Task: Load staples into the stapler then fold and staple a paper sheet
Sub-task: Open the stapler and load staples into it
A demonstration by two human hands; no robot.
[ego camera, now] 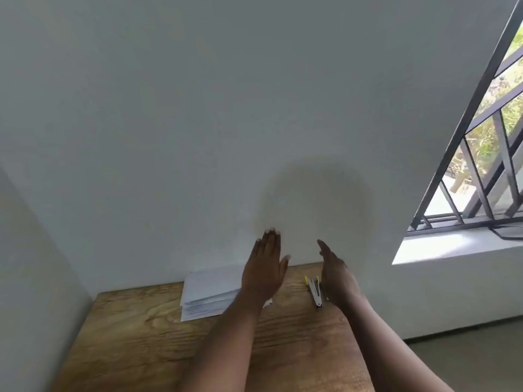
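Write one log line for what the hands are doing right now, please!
left hand: open, above paper stack | right hand: open, beside stapler | stapler: lying on wooden table, untouched | stage: nothing picked up

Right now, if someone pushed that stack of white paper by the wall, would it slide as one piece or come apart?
The paper stack would probably come apart: its front edges are already stepped and fanned, so the sheets look loose. A single sheet lifted off would likely flop. On the wooden table, a push would most likely slide the top sheets first.
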